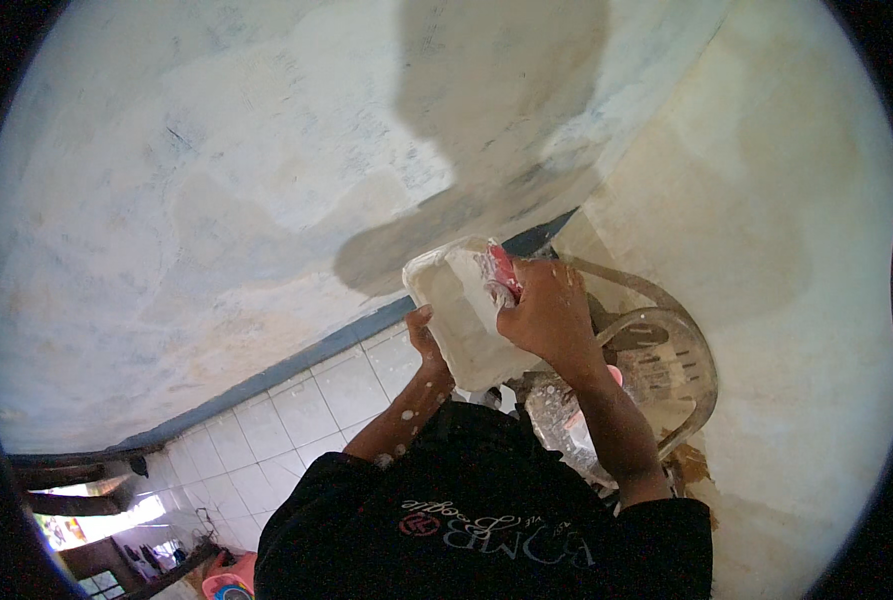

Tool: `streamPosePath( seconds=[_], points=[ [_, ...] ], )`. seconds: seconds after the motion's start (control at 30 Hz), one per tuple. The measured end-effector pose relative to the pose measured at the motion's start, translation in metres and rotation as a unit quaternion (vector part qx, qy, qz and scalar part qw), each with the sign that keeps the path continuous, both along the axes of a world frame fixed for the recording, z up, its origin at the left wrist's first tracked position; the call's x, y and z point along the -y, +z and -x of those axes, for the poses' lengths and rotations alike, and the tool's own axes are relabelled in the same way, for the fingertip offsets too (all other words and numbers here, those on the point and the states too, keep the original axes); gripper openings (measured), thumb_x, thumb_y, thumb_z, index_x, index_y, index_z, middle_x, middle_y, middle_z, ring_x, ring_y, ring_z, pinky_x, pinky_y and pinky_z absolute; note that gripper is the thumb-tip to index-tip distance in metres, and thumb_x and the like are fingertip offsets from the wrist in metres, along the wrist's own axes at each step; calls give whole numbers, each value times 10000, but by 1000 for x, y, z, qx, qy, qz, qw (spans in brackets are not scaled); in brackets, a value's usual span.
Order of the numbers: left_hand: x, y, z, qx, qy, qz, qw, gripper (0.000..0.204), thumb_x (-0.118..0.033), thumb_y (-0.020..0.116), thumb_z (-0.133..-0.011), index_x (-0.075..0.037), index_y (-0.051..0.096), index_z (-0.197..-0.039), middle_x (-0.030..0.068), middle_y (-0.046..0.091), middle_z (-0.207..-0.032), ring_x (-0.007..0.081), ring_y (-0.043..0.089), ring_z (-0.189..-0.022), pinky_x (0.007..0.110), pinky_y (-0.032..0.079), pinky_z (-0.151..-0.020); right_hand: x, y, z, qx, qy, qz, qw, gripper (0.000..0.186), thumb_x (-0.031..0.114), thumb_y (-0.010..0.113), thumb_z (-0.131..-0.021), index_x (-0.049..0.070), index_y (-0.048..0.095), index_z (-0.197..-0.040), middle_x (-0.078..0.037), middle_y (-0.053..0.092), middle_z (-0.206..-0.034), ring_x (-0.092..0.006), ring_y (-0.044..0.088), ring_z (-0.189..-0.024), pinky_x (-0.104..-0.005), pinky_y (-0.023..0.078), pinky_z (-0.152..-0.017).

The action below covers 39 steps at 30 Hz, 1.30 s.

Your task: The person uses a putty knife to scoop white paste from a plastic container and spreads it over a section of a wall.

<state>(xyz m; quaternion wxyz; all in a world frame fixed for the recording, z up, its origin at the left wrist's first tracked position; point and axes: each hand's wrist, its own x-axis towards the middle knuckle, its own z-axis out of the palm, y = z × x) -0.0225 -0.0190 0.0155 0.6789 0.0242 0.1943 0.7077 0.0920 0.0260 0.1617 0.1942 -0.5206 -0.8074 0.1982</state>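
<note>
Head view, and starting at far left: a pink basin (228, 573) sits low at the edge, with something round and blue (232, 592) in or against it, too cut off to tell. Next along, white tiles (298, 408) run beneath a blue-grey band (296, 363) at the foot of the patchy pale wall (216, 200). Here's the left hand (429, 350), gripping the white tray (412, 268) by its left side, thumb up on the rim, other fingers mostly hidden. And the tray itself, right in the middle, held up in front of the wall, tilted open to the camera! Pale off-white stuff coats the inside; how deep, I can't tell. Over its right edge comes the red-handled tool (503, 272), smeared white, the right hand's (551, 310) fingers closed tight around it. Farther right, a brown plastic chair (704, 372), pale smears on it, stands below that forearm beside a cream wall (796, 400).
</note>
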Motion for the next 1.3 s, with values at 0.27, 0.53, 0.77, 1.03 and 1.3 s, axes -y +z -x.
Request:
streamPosePath(
  seconds=[0.27,0.53,0.77,1.03,1.3],
  points=[
    [3,6,-1,-36,10,54,998,815,-508,532,-648,-72,397,-1324,160,502,-1245,326,497,-1109,440,396,-954,3,-10,-2,76,43,-121,989,320,132,639,-636,39,622,-942,-191,607,-873,-355,569,-863,-492,394,-793],
    [3,1,-5,-38,-13,54,998,803,-487,522,-659,-57,393,-1325,161,499,-1249,324,488,-1127,439,369,-985,10,-12,5,85,25,-46,995,335,129,625,-631,33,626,-951,-196,608,-848,-371,566,-857,-490,407,-780],
    [-1,3,-13,-14,14,32,999,762,-443,514,-665,-53,401,-1310,166,505,-1237,341,486,-1130,447,368,-994,8,-6,10,34,63,-51,996,229,139,628,-649,7,643,-836,-194,609,-689,-340,614,-690,-450,466,-669],
    [-5,-27,-3,41,6,-36,998,808,-535,544,-673,-65,395,-1314,180,496,-1233,385,502,-1095,516,414,-940,-16,-29,-23,-146,10,143,979,201,153,638,-650,-16,622,-758,-179,614,-648,-302,601,-588,-398,466,-578],
    [1,-6,-3,3,1,30,1000,758,-494,500,-664,-89,428,-1301,151,516,-1217,323,507,-1084,445,411,-938,-21,-18,-27,-76,-17,133,988,220,170,622,-615,-21,607,-724,-215,603,-638,-401,599,-611,-461,480,-595]
  ],
)
